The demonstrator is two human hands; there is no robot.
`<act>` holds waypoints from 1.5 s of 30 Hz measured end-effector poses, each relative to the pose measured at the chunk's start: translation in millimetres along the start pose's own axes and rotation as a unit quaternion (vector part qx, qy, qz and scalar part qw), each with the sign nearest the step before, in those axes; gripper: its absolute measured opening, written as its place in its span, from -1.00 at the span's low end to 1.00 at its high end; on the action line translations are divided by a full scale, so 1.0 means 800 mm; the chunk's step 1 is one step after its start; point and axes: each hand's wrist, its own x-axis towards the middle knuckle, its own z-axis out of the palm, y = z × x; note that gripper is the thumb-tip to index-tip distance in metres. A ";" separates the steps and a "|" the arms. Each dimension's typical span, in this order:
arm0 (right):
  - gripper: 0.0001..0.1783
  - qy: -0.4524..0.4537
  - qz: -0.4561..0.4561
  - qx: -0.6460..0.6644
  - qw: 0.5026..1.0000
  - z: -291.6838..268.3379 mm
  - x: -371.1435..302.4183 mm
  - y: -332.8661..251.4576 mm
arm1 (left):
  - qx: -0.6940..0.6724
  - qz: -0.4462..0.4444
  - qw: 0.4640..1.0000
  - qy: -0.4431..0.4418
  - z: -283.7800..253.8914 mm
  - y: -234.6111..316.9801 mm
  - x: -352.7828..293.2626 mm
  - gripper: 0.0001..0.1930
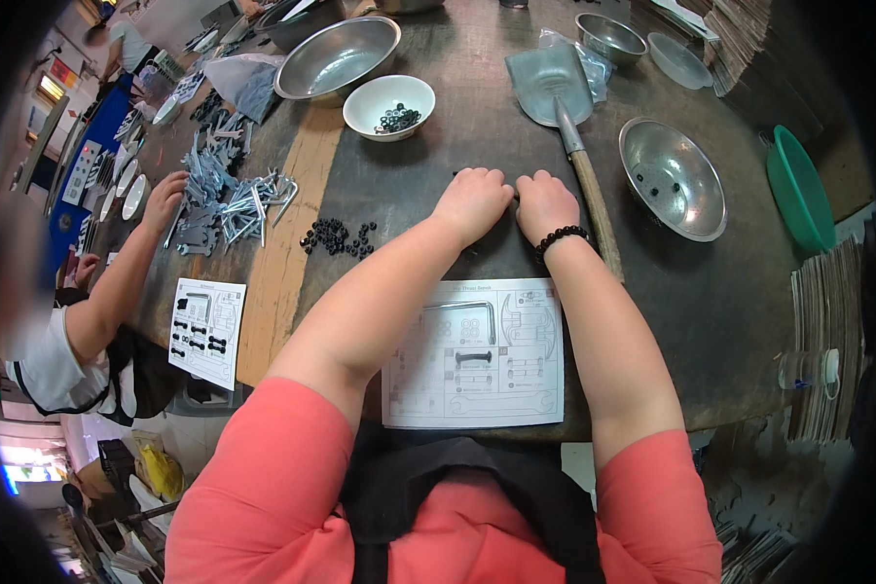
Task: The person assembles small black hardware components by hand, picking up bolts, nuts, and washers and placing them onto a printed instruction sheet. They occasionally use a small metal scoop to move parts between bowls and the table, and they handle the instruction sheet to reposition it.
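My left hand (474, 204) and my right hand (547, 204) meet knuckle to knuckle over the dark tabletop. Their fingers curl down and away from view, so whatever they hold, if anything, is hidden. A dark bead bracelet (562, 237) circles my right wrist. Below my forearms lies a printed sheet (477, 414) of part drawings, with a black bolt-like piece (474, 357) on it. To the left of my left hand, small black nut-like pieces (336, 238) are scattered. Beyond them stands a white bowl (365, 105) with black and silvery small parts.
A shovel (555, 88) lies right of my hands, beside a metal bowl (696, 185) holding a few black pieces. A green basin (798, 190) sits far right. At left, a co-worker's hand (165, 200) touches a heap of wrenches and hex keys (253, 209).
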 end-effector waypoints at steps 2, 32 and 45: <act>-0.89 -0.004 -0.017 -0.012 1.000 -0.007 -0.005 0.001 | -0.017 0.001 1.000 -0.008 -0.013 0.006 -0.010 -0.91; -0.80 -0.069 -0.168 0.255 0.950 -0.082 -0.156 -0.002 | -0.273 -0.022 0.962 0.018 -0.121 0.083 -0.183 -0.77; -0.81 -0.063 -0.014 0.063 0.996 -0.005 -0.021 0.002 | -0.081 -0.035 0.995 0.035 0.023 -0.004 0.012 -0.72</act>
